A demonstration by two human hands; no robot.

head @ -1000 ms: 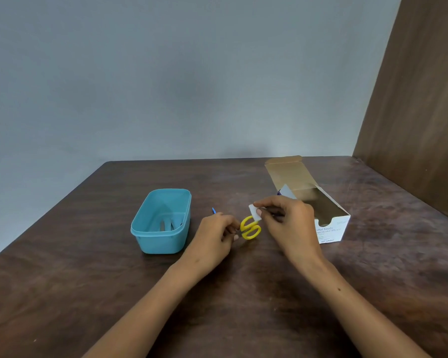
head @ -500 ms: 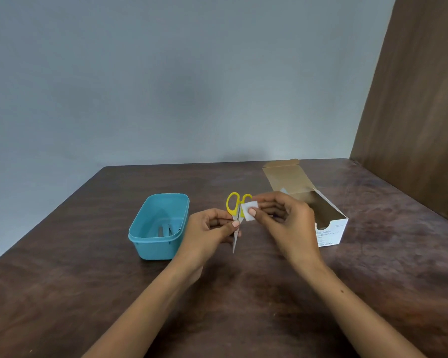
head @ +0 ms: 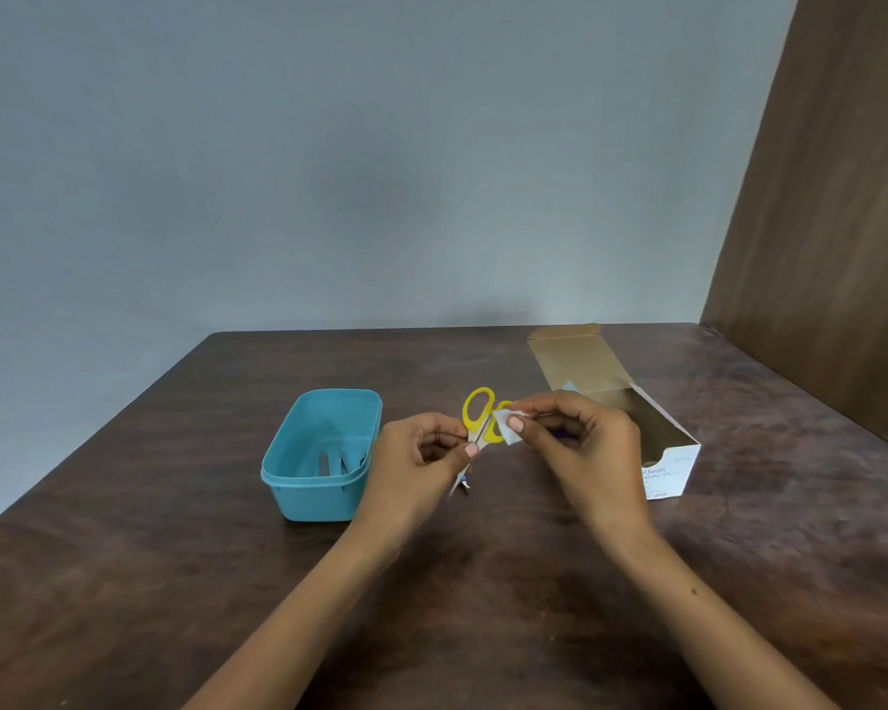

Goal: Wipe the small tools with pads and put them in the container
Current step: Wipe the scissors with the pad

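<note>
The left hand [head: 421,453] holds a small pair of scissors with yellow plastic handles [head: 480,417] above the dark brown wooden table [head: 483,607]. Its fingers are curled, and the thumb and the forefinger pinch the scissors just below the handle loops. The scissors stand nearly upright, with the 2 yellow loops at the top and the metal blades pointing down toward the table. The lower part of the blades is mostly hidden behind the left hand, and only a blurred tip shows under it.

The right hand [head: 580,448] pinches a small white square pad [head: 508,432] between the thumb and the forefinger, and the other fingers are curled. The pad touches the right loop of the scissors and covers a part of it.

The light blue rectangular plastic container [head: 298,497] stands on the table just to the left of the left hand. Inside it lie some small metal tools [head: 337,461]; I cannot tell what kind they are.

To the right of the right hand lies a white cardboard box of swabs [head: 672,474], with its brown flap opened toward the back. The grey wall [head: 380,171] is behind the table, and a brown wooden panel [head: 831,222] stands at the right.
</note>
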